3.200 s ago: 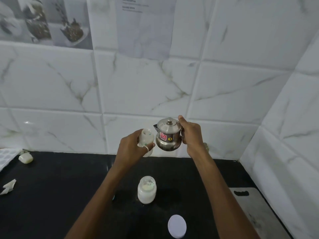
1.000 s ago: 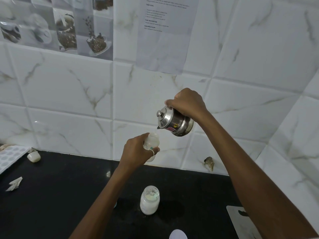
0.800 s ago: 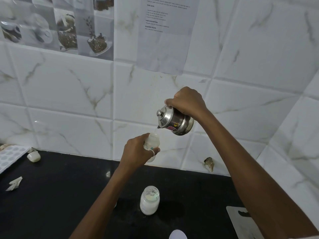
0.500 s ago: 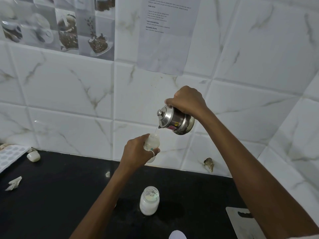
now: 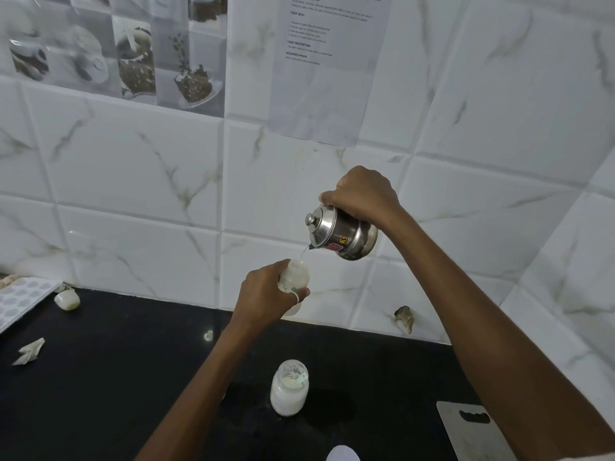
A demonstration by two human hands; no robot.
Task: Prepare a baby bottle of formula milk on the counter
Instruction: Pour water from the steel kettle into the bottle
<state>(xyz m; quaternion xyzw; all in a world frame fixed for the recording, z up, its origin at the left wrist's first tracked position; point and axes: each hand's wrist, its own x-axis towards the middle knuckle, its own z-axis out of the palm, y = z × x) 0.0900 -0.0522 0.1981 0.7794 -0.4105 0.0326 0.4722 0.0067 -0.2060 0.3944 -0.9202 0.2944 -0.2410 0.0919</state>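
My left hand [image 5: 266,296] grips a small clear baby bottle [image 5: 296,278] upright, held in the air in front of the tiled wall. My right hand [image 5: 364,193] holds a small steel jug [image 5: 339,232] with a lid from above, tipped to the left. A thin stream of water runs from its spout into the bottle's open mouth. Below, on the black counter [image 5: 100,377], stands an open jar [image 5: 289,387] with white powder in it.
A white round lid [image 5: 342,454] lies at the bottom edge. A steel cutting board [image 5: 472,430] is at the right. At the left are a white patterned tray [image 5: 20,299], a small white cap [image 5: 67,299] and a crumpled paper scrap [image 5: 29,351].
My right hand raised the jug and tipped it over the bottle. Water now runs from the spout into the bottle. My left hand has kept the bottle in place.
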